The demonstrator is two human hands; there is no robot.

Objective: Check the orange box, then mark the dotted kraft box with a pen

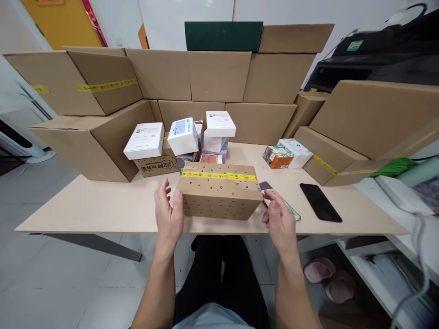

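Note:
A brown cardboard box point(219, 201) with yellow printed tape along its top and small dark dots lies near the table's front edge. My left hand point(168, 214) is at its left end, fingers apart, thumb upright by the corner; whether it touches the cardboard I cannot tell. Off the box's right end, my right hand point(278, 218) has loosely bent fingers with nothing visible in them. Between that hand and the box, a flat patterned phone-like item point(291, 208) lies partly covered. Farther right rests a black smartphone point(320, 202).
Behind the box stand white boxes point(146, 139), a white wrapped pack point(183, 136) and another carton point(159, 162). An orange box point(277, 157) and a white tissue pack point(297, 152) sit right of centre. Large open cartons point(113, 141) wall the table's point(113, 214) back and sides.

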